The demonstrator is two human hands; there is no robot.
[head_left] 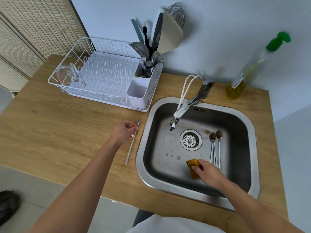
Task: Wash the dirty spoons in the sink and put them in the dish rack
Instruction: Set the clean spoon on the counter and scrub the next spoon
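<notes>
My left hand [123, 131] pinches a long thin spoon [131, 148] above the wooden counter, just left of the sink, its small bowl pointing away from me. In the steel sink [242, 115], my right hand [207, 173] grips a yellow sponge [192, 165] near the front wall. Three dirty spoons [215, 147] with brown-stained bowls lie side by side on the sink floor, right of the drain [190, 140], handles toward me. The white dish rack [101, 78] stands at the back left; its cutlery holder [148, 71] is full of utensils.
The tap [186, 108] reaches over the sink's back, no water visibly running. A soap bottle [249, 71] with a green pump stands at the back right. A glass jug [70, 78] lies in the rack's left end. The counter's [58, 125] front edge is close to me.
</notes>
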